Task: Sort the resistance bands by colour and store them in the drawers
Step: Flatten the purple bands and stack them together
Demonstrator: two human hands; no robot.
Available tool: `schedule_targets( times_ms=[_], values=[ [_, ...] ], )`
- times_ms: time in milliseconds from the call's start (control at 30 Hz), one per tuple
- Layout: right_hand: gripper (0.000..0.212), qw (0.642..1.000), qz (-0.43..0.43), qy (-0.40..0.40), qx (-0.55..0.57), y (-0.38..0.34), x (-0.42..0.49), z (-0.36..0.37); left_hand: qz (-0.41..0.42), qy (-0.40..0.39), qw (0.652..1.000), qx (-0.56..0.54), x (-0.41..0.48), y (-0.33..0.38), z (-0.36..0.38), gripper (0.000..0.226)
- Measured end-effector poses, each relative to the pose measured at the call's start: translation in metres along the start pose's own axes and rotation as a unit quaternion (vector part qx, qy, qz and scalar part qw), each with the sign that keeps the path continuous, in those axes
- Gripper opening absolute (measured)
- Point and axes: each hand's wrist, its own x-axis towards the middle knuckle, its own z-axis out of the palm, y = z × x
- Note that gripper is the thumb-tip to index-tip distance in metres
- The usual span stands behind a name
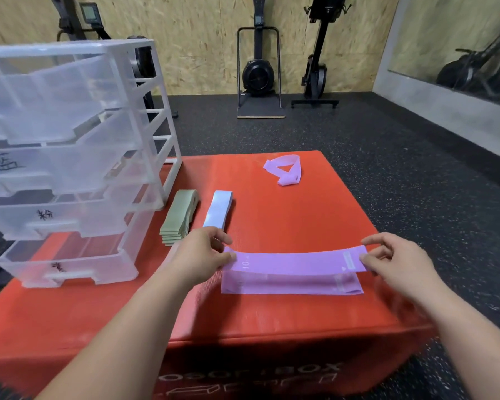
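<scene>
Both hands pinch one purple band (296, 262) flat over the purple pile (292, 284) on the red box (243, 319): left hand (198, 256) at its left end, right hand (393, 262) at its right end. Relative to the pile: green stack (178, 217) and blue band (217, 210) sit behind-left, loose purple band (285, 170) behind, drawers (64, 157) far left.

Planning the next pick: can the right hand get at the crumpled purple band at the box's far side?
Likely yes, once freed. The right hand pinches an end of the flat purple band; bare red box top lies between it and the crumpled purple band.
</scene>
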Motion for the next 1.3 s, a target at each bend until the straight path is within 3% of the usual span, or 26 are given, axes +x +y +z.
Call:
schedule_targets(
  times_ms=[167,467,600,833,933,1033,1100,1300],
  values=[
    [0.023,0.998,-0.023,-0.02,-0.063,0.005,-0.005,0.004,0.026,0.011,0.988,0.151,-0.012,0.005,0.009,0.021],
    [0.026,0.99,-0.046,-0.045,-0.125,0.012,-0.005,0.014,0.062,0.021,0.971,0.229,-0.015,-0.003,0.021,0.023],
    [0.025,0.985,-0.041,-0.07,-0.15,0.014,-0.003,0.018,0.083,0.019,0.943,0.32,-0.015,-0.003,0.025,0.03],
    [0.027,0.984,-0.063,-0.064,-0.153,0.02,0.004,0.016,0.091,-0.007,0.943,0.319,-0.012,0.003,0.018,0.045],
    [0.043,0.981,-0.116,-0.054,-0.143,0.025,0.007,0.011,0.133,-0.051,0.944,0.296,-0.011,0.006,0.004,0.056],
    [0.072,0.959,-0.18,-0.142,-0.164,0.033,0.01,0.01,0.172,-0.134,0.921,0.322,-0.015,0.004,-0.005,0.077],
    [0.081,0.943,-0.198,-0.192,-0.186,0.037,0.012,0.012,0.172,-0.166,0.917,0.32,-0.017,0.002,-0.004,0.082],
    [0.067,0.937,-0.211,-0.173,-0.217,0.04,0.016,0.016,0.17,-0.144,0.914,0.341,-0.017,-0.003,0.001,0.07]
  ],
)
